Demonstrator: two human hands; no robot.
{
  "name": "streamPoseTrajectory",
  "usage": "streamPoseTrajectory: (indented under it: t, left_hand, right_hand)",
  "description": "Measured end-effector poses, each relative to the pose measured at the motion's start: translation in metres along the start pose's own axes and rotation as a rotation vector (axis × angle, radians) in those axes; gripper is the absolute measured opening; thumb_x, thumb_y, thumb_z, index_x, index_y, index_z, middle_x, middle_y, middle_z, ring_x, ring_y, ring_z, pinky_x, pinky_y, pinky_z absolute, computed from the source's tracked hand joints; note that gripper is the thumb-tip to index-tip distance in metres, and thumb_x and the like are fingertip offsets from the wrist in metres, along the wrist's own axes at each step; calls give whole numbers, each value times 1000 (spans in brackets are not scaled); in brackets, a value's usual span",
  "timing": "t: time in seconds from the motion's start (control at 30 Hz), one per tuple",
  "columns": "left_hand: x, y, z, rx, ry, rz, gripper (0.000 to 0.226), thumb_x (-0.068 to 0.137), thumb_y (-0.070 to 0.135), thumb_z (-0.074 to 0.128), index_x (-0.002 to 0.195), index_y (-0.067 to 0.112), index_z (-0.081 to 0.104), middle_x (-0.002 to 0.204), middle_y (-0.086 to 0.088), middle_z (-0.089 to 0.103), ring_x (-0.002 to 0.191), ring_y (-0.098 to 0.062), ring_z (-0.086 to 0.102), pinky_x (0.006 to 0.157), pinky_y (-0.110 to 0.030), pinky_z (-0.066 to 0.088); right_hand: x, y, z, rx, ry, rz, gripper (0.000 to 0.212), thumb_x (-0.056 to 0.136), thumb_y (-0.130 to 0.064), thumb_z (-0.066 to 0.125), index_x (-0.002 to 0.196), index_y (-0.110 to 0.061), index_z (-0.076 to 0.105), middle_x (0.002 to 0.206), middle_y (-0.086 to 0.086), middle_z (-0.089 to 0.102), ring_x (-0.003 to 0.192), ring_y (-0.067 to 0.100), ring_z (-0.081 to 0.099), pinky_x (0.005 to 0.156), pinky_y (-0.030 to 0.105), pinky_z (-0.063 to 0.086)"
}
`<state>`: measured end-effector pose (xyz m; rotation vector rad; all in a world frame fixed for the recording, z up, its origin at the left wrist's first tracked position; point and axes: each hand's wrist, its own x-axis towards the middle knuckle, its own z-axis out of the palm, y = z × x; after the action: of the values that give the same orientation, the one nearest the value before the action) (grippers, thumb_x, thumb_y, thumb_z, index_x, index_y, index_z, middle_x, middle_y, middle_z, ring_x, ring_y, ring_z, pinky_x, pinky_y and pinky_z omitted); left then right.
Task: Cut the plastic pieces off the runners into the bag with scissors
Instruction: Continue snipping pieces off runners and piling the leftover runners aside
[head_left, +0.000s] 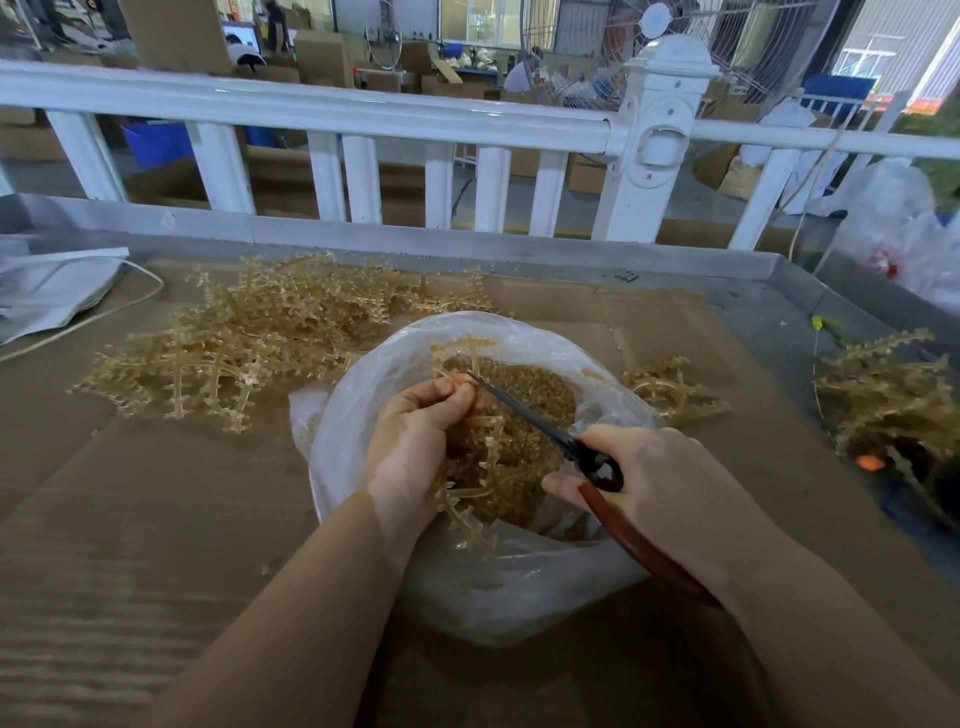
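a: what are the hands doing?
b: the left hand (415, 436) has its fingers curled round a tan runner (480, 457), holding it over the open mouth of the clear plastic bag (363, 384). the right hand (654, 478) grips the scissors (545, 431) by their reddish-brown handles, blades pointing up and left toward the left fingertips

a: are the blades apart?
b: they look nearly together, tip just beside the left thumb; i can't tell if they touch the runner

a: and the cut pieces?
b: a heap of small tan plastic pieces (535, 389) lies inside the bag, which sits on the cardboard-covered desk (156, 493)

a: more runners?
b: a big pile of runners (249, 332) lies on the desk behind and left of the bag, a few more (670, 389) just right of it, and another pile (893, 395) at the far right edge. a white railing (363, 111) stands beyond the desk
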<state>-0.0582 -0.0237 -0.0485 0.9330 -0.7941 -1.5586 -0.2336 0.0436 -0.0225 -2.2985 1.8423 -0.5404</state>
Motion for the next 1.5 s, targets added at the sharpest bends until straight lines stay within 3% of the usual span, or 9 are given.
streamPoseTrajectory:
  t: [0.13, 0.23, 0.4, 0.5, 0.6, 0.73, 0.97, 1.3, 1.5]
  left_hand:
    - [0, 0, 0, 2, 6, 9, 24, 88, 0, 58, 68, 13, 60, 66, -6, 67, 63, -16, 64, 64, -29, 55]
    - [0, 1, 1, 3, 2, 6, 26, 88, 0, 59, 66, 14, 61, 67, -6, 67, 63, -16, 64, 63, -29, 55]
    - [-1, 0, -1, -25, -35, 18, 38, 89, -1, 57, 55, 17, 64, 64, -5, 67, 59, -14, 65, 55, -24, 54]
    - [0, -1, -2, -47, -40, 19, 33, 88, -2, 57, 61, 15, 63, 64, -5, 67, 58, -13, 65, 54, -22, 54]
    - [0, -1, -2, -52, -34, 20, 22, 88, -2, 57, 70, 11, 60, 66, -6, 67, 60, -13, 66, 55, -23, 54]
    - [1, -1, -2, -54, -47, 5, 17, 89, -1, 56, 75, 8, 61, 67, -7, 68, 59, -14, 66, 54, -24, 54]
    - [1, 0, -2, -61, -46, -19, 11, 90, 0, 55, 81, 5, 59, 64, -7, 67, 55, -15, 65, 51, -25, 54]
    - [1, -2, -3, -100, -41, 22, 9, 89, 0, 55, 84, 5, 59, 63, -5, 67, 55, -13, 65, 51, -23, 53]
    - [1, -1, -3, -122, -91, 43, 16, 91, 2, 51, 77, 3, 60, 61, -5, 66, 52, -12, 64, 50, -21, 52]
  right_hand:
    - [1, 0, 1, 5, -31, 9, 34, 81, -65, 48, 80, -32, 54, 67, -8, 57, 60, 3, 55, 55, 16, 42]
    - [0, 1, 0, 57, -12, 19, 44, 71, -76, 38, 75, -35, 51, 64, -13, 55, 58, -1, 54, 53, 13, 40]
    - [-3, 2, 2, 43, 41, 7, 67, 63, -82, 24, 89, -32, 60, 68, -16, 56, 62, -1, 56, 57, 12, 42]
    - [-4, 1, 1, -11, 63, -6, 64, 66, -80, 26, 92, -33, 60, 66, -19, 53, 62, -1, 55, 58, 10, 42]
    - [-5, 0, 1, -46, 72, -5, 45, 76, -72, 42, 92, -34, 60, 62, -21, 48, 59, -3, 52, 59, 9, 40]
    - [-3, -2, 2, -56, 62, -1, 36, 80, -64, 51, 88, -30, 60, 61, -21, 47, 58, -4, 52, 50, 11, 35]
    - [-1, 1, 4, -2, 52, -45, 68, 69, -75, 27, 91, -24, 65, 68, -15, 58, 62, 2, 58, 56, 11, 41]
    - [1, 3, 4, 181, -12, 9, 52, 63, -78, 33, 69, -30, 53, 58, -12, 49, 61, -10, 51, 57, 7, 37]
    - [2, 4, 4, 236, -34, 1, 52, 66, -80, 36, 70, -31, 55, 61, -10, 55, 58, -2, 54, 55, 14, 38]
